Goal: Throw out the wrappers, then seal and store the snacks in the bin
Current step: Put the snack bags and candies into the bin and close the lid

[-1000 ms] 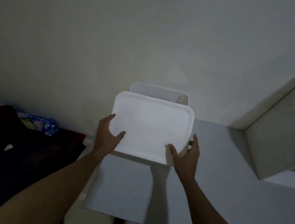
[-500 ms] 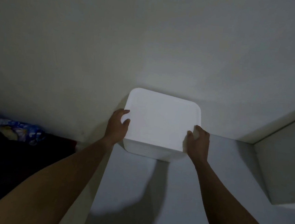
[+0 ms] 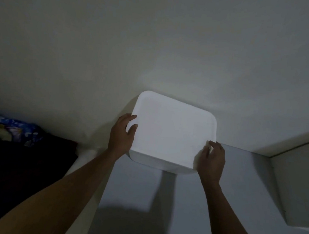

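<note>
lid (image 3: 173, 131) lowered from tilted to flat on bin (image 3: 157, 163)

bin stands on the grey shelf (image 3: 246, 190), back against the wall, straight ahead between both hands. left hand (image 3: 122, 134) curls over the lid's left edge. right hand (image 3: 211, 159) pinches its near right corner. lid nearly square, longer side seemingly left-right, skewed slightly clockwise. likely next: press down evenly.

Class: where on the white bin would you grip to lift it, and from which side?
Grip the bin by both side walls under the lid rim, from the near side: its back is at the wall, and the flat lid shows no handle.
</note>
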Action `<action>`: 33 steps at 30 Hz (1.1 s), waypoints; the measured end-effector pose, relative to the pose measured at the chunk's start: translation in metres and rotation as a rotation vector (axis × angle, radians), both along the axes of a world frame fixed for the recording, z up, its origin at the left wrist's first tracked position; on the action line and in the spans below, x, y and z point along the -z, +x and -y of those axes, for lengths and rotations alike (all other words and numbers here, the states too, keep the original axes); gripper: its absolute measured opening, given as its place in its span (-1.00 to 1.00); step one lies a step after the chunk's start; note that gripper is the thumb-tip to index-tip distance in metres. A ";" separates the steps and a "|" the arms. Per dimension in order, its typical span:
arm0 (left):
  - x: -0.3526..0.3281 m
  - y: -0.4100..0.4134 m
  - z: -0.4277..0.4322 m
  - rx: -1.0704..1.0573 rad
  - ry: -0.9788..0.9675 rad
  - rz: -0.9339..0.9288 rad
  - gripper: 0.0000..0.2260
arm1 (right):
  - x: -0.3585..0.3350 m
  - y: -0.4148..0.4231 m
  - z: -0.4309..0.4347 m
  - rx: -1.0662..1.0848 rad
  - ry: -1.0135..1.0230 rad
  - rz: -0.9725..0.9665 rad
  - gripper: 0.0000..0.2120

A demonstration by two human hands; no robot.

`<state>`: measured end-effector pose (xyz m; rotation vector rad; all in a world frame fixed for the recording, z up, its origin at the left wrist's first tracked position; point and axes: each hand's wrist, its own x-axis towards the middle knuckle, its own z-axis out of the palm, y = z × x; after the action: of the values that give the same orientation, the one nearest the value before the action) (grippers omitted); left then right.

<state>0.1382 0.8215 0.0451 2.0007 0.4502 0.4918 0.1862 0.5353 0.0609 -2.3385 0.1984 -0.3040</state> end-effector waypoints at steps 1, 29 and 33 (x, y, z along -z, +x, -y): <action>-0.001 0.000 0.001 0.000 -0.002 -0.002 -0.71 | 0.002 -0.002 0.001 0.011 0.007 0.020 -0.72; -0.004 0.020 0.011 0.046 0.041 -0.192 -0.24 | 0.000 0.042 0.017 -0.080 -0.011 -0.222 -0.58; -0.006 0.020 0.014 0.038 0.056 -0.174 -0.21 | 0.002 0.040 0.018 -0.058 -0.013 -0.221 -0.58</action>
<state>0.1579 0.8077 0.0514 2.1117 0.5094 0.3105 0.2258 0.5168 0.0587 -2.3838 0.2361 -0.0175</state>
